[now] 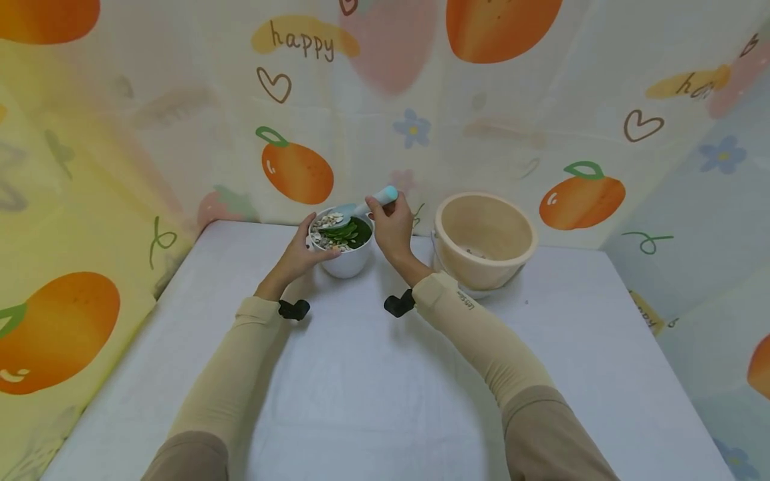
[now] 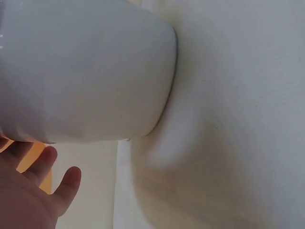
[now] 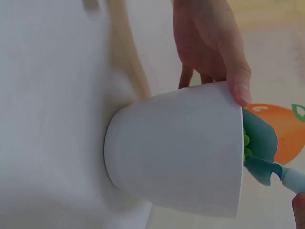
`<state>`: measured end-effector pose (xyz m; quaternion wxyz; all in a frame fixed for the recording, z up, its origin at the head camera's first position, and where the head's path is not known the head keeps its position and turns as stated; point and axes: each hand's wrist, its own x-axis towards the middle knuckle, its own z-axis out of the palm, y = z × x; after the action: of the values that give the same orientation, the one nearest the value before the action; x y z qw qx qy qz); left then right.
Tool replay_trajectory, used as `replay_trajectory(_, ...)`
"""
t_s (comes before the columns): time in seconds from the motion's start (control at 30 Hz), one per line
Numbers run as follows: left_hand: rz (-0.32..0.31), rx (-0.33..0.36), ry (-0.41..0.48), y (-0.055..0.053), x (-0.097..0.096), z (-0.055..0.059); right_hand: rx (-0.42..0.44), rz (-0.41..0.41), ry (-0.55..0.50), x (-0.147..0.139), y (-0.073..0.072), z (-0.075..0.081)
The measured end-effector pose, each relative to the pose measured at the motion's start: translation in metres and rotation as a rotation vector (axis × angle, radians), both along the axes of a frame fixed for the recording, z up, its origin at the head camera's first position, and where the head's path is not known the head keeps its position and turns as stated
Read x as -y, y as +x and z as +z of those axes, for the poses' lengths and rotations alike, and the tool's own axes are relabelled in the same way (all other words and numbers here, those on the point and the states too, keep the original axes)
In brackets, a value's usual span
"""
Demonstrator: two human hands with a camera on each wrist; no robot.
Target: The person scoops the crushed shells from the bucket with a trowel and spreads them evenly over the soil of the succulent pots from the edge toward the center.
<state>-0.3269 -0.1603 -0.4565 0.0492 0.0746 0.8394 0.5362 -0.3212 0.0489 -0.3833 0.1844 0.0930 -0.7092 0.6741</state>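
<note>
A white flowerpot (image 1: 345,266) stands upright near the table's back edge, with a green succulent-like plant (image 1: 341,235) and pale pebbles (image 1: 320,240) inside. My left hand (image 1: 299,255) holds it from the left, thumb on the rim and fingers spread round the side. Between the thumb and fingers of my right hand (image 1: 394,230) is the pale blue handle of a small garden trowel (image 1: 382,196). Its teal blade (image 3: 264,136) dips over the rim, beside the leaves, in the right wrist view. Pebbles show around the blade in the head view.
Right of my right hand stands a larger beige bucket-like pot (image 1: 484,227), with a few small bits at its bottom. A white cloth covers the table (image 1: 361,387). Printed fabric (image 1: 385,100) hangs close behind both pots. A tiny dark speck (image 1: 526,302) lies right of the beige pot.
</note>
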Motion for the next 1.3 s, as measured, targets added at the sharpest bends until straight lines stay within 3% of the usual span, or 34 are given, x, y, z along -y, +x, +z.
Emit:
replay_trajectory(0.27, 0.018, 0.011, 0.039, 0.003, -0.005, -0.003, -0.017, -0.022, 0.037, 0.000, 0.002, 0.000)
replay_trajectory(0.63, 0.133, -0.078, 0.036, 0.011, -0.016, -0.009, -0.073, -0.018, 0.039, 0.003, 0.003, 0.003)
replay_trajectory(0.87, 0.211, -0.168, 0.038, 0.019, -0.023, -0.010, -0.073, 0.001, 0.067, 0.005, 0.033, 0.034)
replay_trajectory(1.3, 0.265, -0.230, 0.009, 0.020, -0.027, -0.012, -0.120, 0.023, 0.050, 0.002, 0.032, 0.035)
